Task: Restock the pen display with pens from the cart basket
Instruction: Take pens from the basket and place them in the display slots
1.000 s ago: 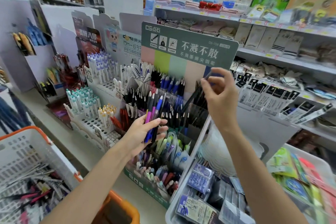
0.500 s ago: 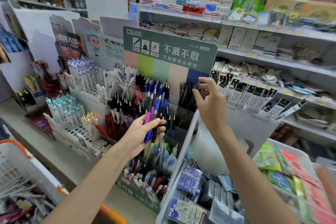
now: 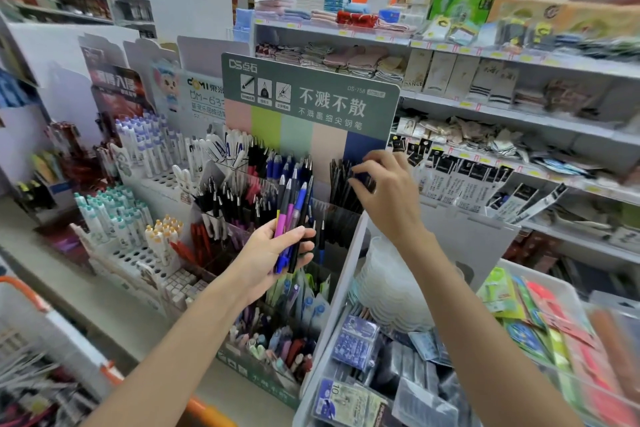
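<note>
Nearby, cart basket [image 3: 65,333]: at 7 o'clock, low beside the left arm; holds loose pens, within easy reach for the next handful.
Left hand [image 3: 273,260]: at centre, palm up, curled round a bundle of pens; likely serves as a holder so that the other hand can place one at a time.
Bundle of pens [image 3: 292,218]: purple, blue and black barrels, fanned upright in front of the display's middle rows.
Right hand [image 3: 384,191]: at 1 o'clock from the left hand, fingertips curled among the black pens; cannot tell whether pinching one or only touching.
Black pens [image 3: 341,184]: upright in the top right compartment.
Pen display [image 3: 311,104]: at 12 o'clock, tiered, apparently sorted by colour, hence matching slots.
Shelves [image 3: 519,114]: at 2 o'clock, beyond; packets and folded cloths.
</note>
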`<state>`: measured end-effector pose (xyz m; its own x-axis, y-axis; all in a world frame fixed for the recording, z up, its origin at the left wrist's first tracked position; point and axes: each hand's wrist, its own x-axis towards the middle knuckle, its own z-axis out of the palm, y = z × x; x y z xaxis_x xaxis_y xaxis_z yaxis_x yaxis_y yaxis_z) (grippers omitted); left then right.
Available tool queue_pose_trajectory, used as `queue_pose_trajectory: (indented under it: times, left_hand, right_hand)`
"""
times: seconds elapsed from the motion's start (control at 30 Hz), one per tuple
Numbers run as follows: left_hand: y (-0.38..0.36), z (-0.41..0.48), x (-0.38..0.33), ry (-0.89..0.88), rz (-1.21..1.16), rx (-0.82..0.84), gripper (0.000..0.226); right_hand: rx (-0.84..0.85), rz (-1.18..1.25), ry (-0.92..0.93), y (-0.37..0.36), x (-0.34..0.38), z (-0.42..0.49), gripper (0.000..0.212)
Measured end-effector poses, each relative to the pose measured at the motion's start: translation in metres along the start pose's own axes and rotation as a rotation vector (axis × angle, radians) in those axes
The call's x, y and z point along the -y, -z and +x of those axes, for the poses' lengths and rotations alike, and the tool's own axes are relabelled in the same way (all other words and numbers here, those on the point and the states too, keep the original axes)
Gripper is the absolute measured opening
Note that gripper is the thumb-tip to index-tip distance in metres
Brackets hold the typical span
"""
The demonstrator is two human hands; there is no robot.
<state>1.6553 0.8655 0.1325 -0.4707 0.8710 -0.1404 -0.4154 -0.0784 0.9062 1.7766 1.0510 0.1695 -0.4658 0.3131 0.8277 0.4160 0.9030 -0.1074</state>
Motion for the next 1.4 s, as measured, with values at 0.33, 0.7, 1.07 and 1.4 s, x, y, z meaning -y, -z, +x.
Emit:
queue_pose_trajectory:
  times: [0.33,0.7,1.07,1.4]
  left_hand:
    - [0.006,0.000,-0.005,-0.007,0.001,0.004,0.020]
    - [-0.014,-0.002,-0.010,-0.045,0.033,0.133,0.019]
    - [0.013,0.010,-0.007,-0.053,-0.047,0.049,0.022]
    - [0.012,0.009,-0.002,-0.026,-0.032,0.065,0.024]
  right_hand:
    - [-0.161,0.408,-0.343,0.037,0.009,0.015,0.022]
    - [0.272,0.497,-0.325,0.031,0.049,0.008,0.026]
    - [-0.311,0.580,-0.376,0.058,0.020,0.033,0.013]
    - [-0.065,0.300,-0.218,0.020,0.018,0.007,0.014]
